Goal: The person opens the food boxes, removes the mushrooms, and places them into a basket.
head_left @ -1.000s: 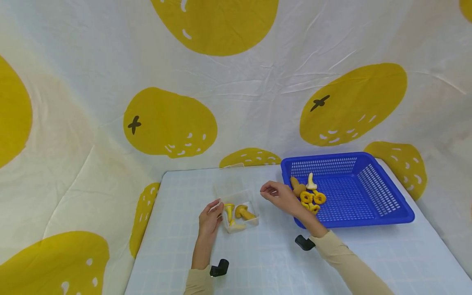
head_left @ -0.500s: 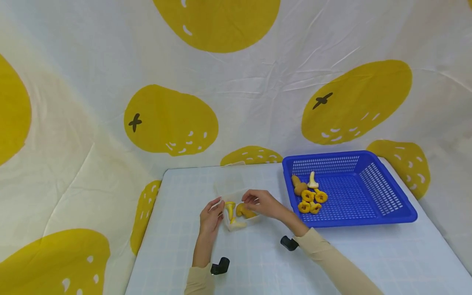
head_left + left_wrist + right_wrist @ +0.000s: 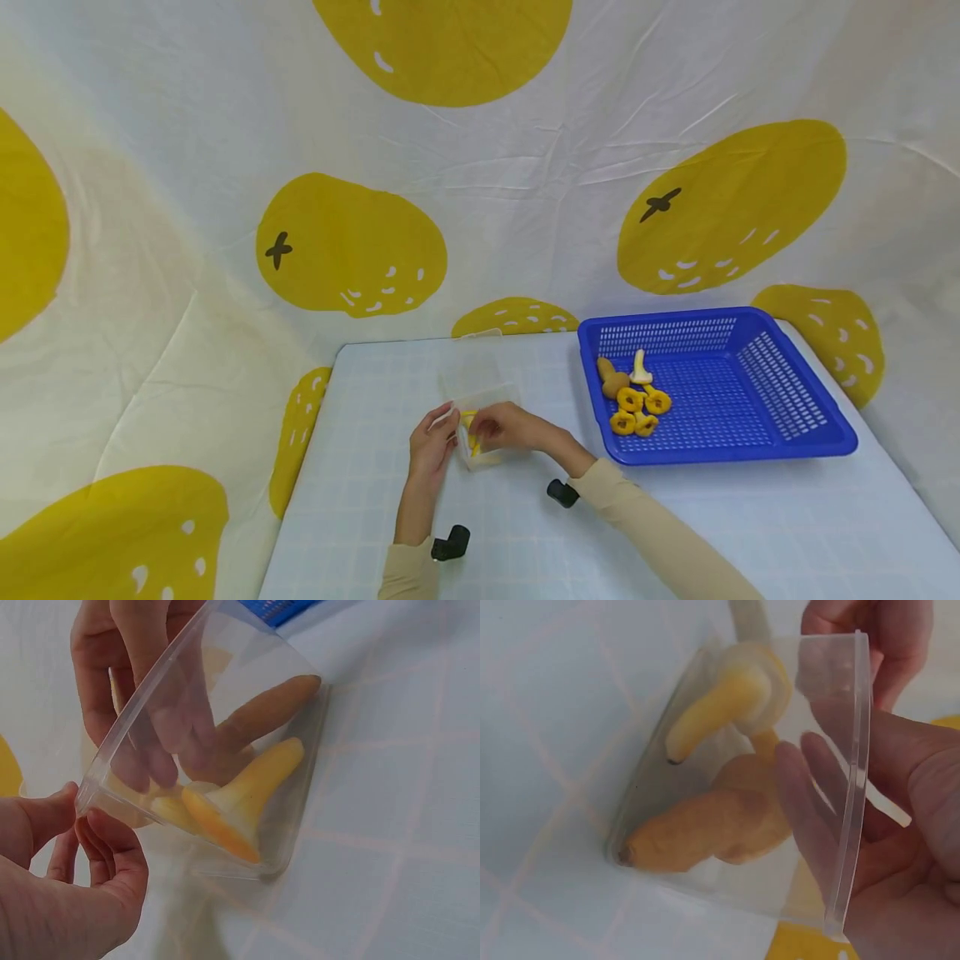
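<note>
A clear plastic box (image 3: pixel 862 675) stands on the table, its rim pinched between the thumb and fingers of my left hand (image 3: pixel 430 450). Inside lie a yellow mushroom (image 3: pixel 262 780) with a flared cap and a tan mushroom (image 3: pixel 682 832) with a thick stem. Another yellow piece shows behind them in the left wrist view. My right hand (image 3: pixel 513 425) reaches over the rim into the box, fingers extended downward. Its fingertips are right at the mushroom caps, with nothing visibly gripped. From the head view this hand covers the tan mushroom.
To the right is a blue mesh basket (image 3: pixel 750 417). On its left side sit a brown mushroom (image 3: pixel 615 383), a pale mushroom (image 3: pixel 640 368) and several yellow ring-like mushrooms (image 3: pixel 657 402). A clear lid (image 3: pixel 468 371) lies behind the box. A patterned cloth (image 3: pixel 525 250) hangs at the back.
My right hand has moved left from beside the basket and down into the box. The left hand keeps its hold on the rim, and the basket's contents stay as they were.
</note>
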`<state>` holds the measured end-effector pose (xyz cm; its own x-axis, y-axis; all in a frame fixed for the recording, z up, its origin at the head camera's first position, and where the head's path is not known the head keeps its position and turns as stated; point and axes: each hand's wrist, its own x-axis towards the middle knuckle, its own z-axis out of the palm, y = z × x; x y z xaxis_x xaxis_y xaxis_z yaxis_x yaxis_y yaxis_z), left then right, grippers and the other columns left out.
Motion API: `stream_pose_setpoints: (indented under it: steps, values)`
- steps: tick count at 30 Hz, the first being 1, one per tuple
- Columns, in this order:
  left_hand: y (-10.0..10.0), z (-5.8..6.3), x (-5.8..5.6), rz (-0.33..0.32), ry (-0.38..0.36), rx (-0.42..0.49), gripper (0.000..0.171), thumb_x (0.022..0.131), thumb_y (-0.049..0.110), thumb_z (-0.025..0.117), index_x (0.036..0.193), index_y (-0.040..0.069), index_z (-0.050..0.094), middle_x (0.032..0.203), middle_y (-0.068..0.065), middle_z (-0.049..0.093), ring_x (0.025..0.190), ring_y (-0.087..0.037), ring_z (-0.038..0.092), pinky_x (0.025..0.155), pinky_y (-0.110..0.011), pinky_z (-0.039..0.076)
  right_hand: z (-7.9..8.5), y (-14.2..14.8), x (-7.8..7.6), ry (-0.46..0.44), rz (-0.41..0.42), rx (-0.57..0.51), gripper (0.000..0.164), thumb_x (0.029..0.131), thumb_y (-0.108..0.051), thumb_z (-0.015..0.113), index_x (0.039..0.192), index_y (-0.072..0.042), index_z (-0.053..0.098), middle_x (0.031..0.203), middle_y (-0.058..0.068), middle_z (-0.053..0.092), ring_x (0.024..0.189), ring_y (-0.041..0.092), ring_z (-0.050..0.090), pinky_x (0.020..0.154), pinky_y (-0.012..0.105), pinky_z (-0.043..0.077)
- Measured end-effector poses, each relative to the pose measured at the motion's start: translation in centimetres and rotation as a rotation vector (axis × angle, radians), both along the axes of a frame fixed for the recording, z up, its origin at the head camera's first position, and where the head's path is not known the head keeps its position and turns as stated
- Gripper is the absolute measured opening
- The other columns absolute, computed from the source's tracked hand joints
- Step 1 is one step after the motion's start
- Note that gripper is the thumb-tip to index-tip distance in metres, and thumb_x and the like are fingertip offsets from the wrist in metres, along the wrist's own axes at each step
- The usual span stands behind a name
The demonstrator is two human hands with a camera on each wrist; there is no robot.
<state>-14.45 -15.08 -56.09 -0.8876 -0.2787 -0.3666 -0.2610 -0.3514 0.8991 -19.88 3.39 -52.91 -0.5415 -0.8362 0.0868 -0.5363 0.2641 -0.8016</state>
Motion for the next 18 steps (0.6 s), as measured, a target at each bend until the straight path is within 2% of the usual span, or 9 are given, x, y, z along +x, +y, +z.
stream_pose_setpoints:
  steps: [7, 12, 15, 18]
  values:
    - [-0.1, 0.0, 0.1, -0.005, 0.004, 0.012, 0.042, 0.099, 0.009, 0.07, 0.137, -0.005, 0.058, 0.099, -0.005, 0.07, 0.083, -0.01, 0.061, 0.067, -0.019, 0.048, -0.2, -1.0, -0.4, 0.013, 0.04, 0.099, 0.016, 0.086, 0.013, 0.073, 0.101, 0.009, 0.073, 0.098, 0.018, 0.073, 0.088, 0.027, 0.067, 0.079, 0.023, 0.053]
    - [-0.2, -0.2, 0.0, -0.011, 0.0, 0.018, 0.041, 0.1, 0.009, 0.068, 0.137, -0.005, 0.058, 0.099, -0.005, 0.07, 0.084, -0.01, 0.062, 0.067, -0.02, 0.048, -0.2, -1.0, -0.3, 0.067, 0.005, 0.117, 0.014, 0.085, 0.013, 0.072, 0.096, 0.005, 0.075, 0.09, 0.011, 0.072, 0.08, 0.016, 0.06, 0.076, 0.023, 0.049]
    - [-0.2, -0.3, -0.1, -0.015, -0.005, 0.019, 0.042, 0.1, 0.01, 0.069, 0.137, -0.005, 0.058, 0.101, -0.006, 0.07, 0.084, -0.01, 0.063, 0.068, -0.021, 0.049, -0.1, -0.5, 0.0, 0.096, -0.007, 0.089, 0.012, 0.087, 0.012, 0.069, 0.097, 0.006, 0.072, 0.089, 0.011, 0.069, 0.079, 0.015, 0.056, 0.075, 0.026, 0.048]
    - [-0.2, -0.4, -0.1, -0.015, -0.002, 0.019, 0.043, 0.099, 0.011, 0.07, 0.137, -0.004, 0.059, 0.103, -0.008, 0.071, 0.085, -0.011, 0.063, 0.07, -0.022, 0.051, 0.0, 0.0, 0.2, 0.133, -0.017, 0.028, 0.011, 0.09, 0.012, 0.066, 0.099, 0.007, 0.069, 0.092, 0.014, 0.069, 0.082, 0.017, 0.059, 0.076, 0.027, 0.051]
